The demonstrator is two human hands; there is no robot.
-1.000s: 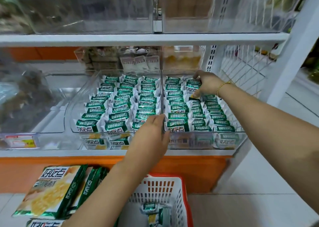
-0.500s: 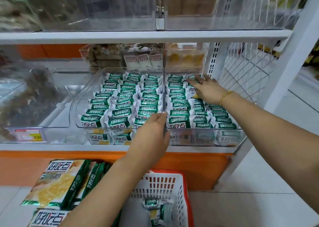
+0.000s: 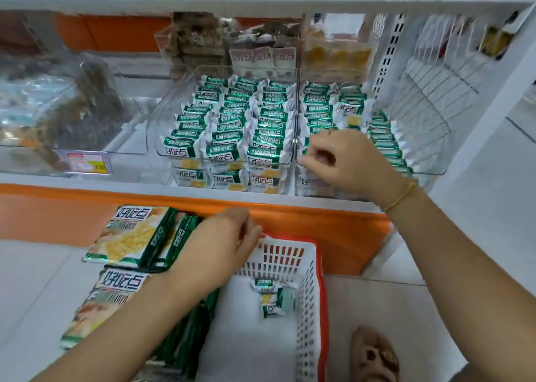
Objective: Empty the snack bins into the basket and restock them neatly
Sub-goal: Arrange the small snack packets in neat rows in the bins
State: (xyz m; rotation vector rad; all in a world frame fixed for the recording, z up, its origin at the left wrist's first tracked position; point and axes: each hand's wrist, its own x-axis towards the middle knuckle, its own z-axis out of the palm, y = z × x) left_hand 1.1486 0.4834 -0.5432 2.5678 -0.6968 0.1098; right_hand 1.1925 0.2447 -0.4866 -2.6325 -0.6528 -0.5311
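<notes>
Though both hands' fingers [image 3: 250,233] are curled, hold unclear, left hand [image 3: 220,245] at basket [image 3: 320,265] rim sits nearer the two snack packets [image 3: 271,297] lying inside, just below-right; right hand [image 3: 348,164] up at right bin [image 3: 429,175] front.

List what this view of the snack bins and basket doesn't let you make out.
- Head view: the right hand covers the front packets of the right bin; whether it pinches one is unclear.
- Left hand at the basket rim: motion blur hides whether it holds anything.
- Price tag: print too blurred to read.
- Basket's near end: cut off by the bottom edge.
</notes>
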